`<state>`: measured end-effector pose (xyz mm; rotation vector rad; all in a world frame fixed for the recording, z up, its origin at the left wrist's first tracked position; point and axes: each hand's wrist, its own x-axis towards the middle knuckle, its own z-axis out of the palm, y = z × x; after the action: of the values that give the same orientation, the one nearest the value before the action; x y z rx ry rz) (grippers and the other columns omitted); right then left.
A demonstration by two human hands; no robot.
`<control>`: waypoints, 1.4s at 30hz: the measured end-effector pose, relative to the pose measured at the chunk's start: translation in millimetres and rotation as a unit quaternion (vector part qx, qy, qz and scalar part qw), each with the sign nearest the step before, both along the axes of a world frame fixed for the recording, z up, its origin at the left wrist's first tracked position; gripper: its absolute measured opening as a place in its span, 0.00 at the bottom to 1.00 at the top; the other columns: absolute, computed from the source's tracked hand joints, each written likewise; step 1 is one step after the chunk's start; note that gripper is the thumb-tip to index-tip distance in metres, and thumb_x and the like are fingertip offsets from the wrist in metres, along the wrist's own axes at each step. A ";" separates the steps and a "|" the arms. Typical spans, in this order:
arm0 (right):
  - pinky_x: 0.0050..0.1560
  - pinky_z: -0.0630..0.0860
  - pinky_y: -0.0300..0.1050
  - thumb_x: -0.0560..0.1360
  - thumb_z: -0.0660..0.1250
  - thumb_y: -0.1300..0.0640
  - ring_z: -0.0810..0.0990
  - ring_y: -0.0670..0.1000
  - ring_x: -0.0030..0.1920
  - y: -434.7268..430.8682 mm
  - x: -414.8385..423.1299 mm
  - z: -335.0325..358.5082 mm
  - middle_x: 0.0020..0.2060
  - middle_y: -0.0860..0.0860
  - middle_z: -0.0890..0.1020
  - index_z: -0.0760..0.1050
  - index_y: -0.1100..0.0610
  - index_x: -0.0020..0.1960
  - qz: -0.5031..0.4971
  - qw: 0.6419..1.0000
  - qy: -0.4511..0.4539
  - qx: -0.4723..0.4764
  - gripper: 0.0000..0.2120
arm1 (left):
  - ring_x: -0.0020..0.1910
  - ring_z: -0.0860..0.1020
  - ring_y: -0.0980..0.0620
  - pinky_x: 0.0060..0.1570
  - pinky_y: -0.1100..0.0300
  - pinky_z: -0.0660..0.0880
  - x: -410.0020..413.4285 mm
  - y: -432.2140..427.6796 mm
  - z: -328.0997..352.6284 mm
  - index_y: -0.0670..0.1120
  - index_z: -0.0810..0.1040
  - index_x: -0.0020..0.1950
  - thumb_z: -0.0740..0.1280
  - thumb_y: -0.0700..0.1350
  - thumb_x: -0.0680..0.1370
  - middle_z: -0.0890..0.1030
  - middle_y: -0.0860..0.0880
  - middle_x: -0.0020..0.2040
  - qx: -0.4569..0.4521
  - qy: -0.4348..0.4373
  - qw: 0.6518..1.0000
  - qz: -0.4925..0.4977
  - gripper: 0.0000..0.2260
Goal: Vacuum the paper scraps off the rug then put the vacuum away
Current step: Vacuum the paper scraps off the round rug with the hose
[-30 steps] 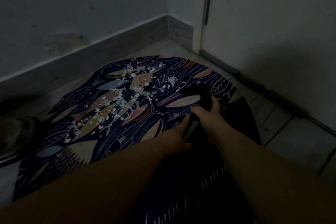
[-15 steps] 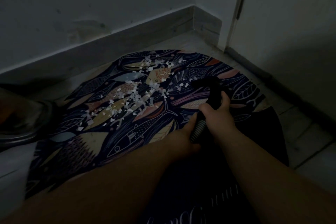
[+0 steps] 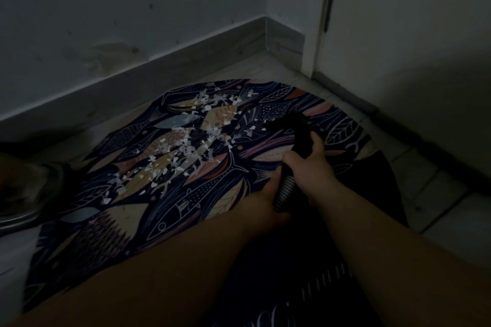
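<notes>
Right hand [image 3: 310, 164] clasped the black plastic vacuum nozzle [image 3: 291, 126], left hand [image 3: 265, 199] held its ribbed grey hose [image 3: 285, 191]; a slow, low sweep toward nine o'clock suited the white paper scraps [image 3: 180, 151].

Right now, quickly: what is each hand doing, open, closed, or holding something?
Left hand: holds the ribbed vacuum hose.
Right hand: grips the black vacuum nozzle.

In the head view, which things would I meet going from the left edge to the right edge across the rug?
Rounded grey object → paper scraps on the rug → black vacuum nozzle → door. The left hand on the ribbed hose and the right hand on the nozzle overlap it, so I leave them out.
</notes>
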<state>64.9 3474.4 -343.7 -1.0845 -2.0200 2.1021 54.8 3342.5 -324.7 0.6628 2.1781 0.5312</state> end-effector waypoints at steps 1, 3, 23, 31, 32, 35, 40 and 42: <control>0.52 0.72 0.50 0.78 0.66 0.53 0.74 0.56 0.55 1.5 3.0 2.1 0.69 0.53 0.69 0.47 0.39 0.78 0.001 1.000 0.000 0.000 0.38 | 0.39 0.72 0.55 0.40 0.63 0.67 1.7 0.9 1.7 0.60 0.32 0.73 0.64 0.48 0.78 0.76 0.42 0.62 0.004 -0.002 1.000 -0.004 0.41; 0.50 0.71 0.49 0.78 0.65 0.53 0.74 0.54 0.51 4.1 8.8 7.5 0.68 0.53 0.70 0.47 0.40 0.78 -0.003 1.000 0.002 0.000 0.37 | 0.38 0.71 0.56 0.39 0.64 0.67 4.6 3.3 6.2 0.61 0.32 0.73 0.64 0.47 0.78 0.75 0.43 0.62 0.013 -0.003 1.000 -0.010 0.41; 0.47 0.71 0.47 0.77 0.65 0.54 0.75 0.54 0.49 25.7 34.4 11.1 0.67 0.54 0.72 0.47 0.43 0.79 -0.062 0.997 -0.010 0.054 0.38 | 0.67 0.69 0.38 0.61 0.55 0.69 16.7 27.2 -4.1 0.61 0.33 0.74 0.64 0.50 0.78 0.67 0.39 0.72 0.006 -0.016 0.999 -0.032 0.40; 0.48 0.72 0.48 0.77 0.66 0.54 0.74 0.53 0.50 23.0 16.4 2.7 0.69 0.53 0.70 0.46 0.41 0.79 -0.053 0.998 0.001 0.015 0.39 | 0.56 0.76 0.44 0.48 0.62 0.68 4.4 25.7 -2.7 0.59 0.33 0.74 0.64 0.49 0.78 0.72 0.40 0.67 0.007 -0.004 1.000 -0.015 0.40; 0.49 0.72 0.48 0.77 0.67 0.54 0.74 0.53 0.50 21.8 12.3 2.0 0.69 0.53 0.70 0.46 0.40 0.79 -0.049 0.999 0.002 0.010 0.39 | 0.53 0.76 0.45 0.47 0.61 0.68 2.0 24.5 -2.5 0.59 0.33 0.75 0.64 0.49 0.78 0.74 0.40 0.64 0.004 -0.002 1.000 -0.008 0.40; 0.50 0.72 0.49 0.77 0.66 0.55 0.75 0.55 0.52 14.2 -1.4 -0.7 0.68 0.53 0.71 0.47 0.41 0.78 -0.036 0.999 0.006 -0.007 0.38 | 0.51 0.77 0.45 0.45 0.62 0.68 -5.4 17.2 -1.6 0.57 0.33 0.75 0.64 0.48 0.78 0.76 0.40 0.61 -0.002 0.012 1.000 0.003 0.40; 0.45 0.76 0.50 0.77 0.66 0.54 0.76 0.55 0.49 -1.6 -21.0 -1.8 0.67 0.52 0.72 0.47 0.37 0.77 -0.014 1.000 -0.004 -0.016 0.38 | 0.59 0.76 0.45 0.50 0.64 0.68 -13.5 3.0 -3.3 0.57 0.34 0.75 0.65 0.48 0.78 0.73 0.42 0.66 -0.009 0.027 0.999 0.041 0.41; 0.41 0.76 0.49 0.77 0.66 0.53 0.76 0.55 0.48 -7.0 -26.6 -2.0 0.66 0.52 0.72 0.47 0.35 0.76 -0.006 1.000 -0.006 -0.020 0.38 | 0.59 0.76 0.45 0.49 0.65 0.68 -15.3 -2.0 -3.9 0.57 0.34 0.75 0.65 0.48 0.78 0.74 0.42 0.66 -0.006 0.034 0.998 0.055 0.41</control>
<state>38.3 3467.4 -345.6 -1.1145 -1.9799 2.1436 39.5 3340.4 -328.6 0.5639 2.2896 0.5592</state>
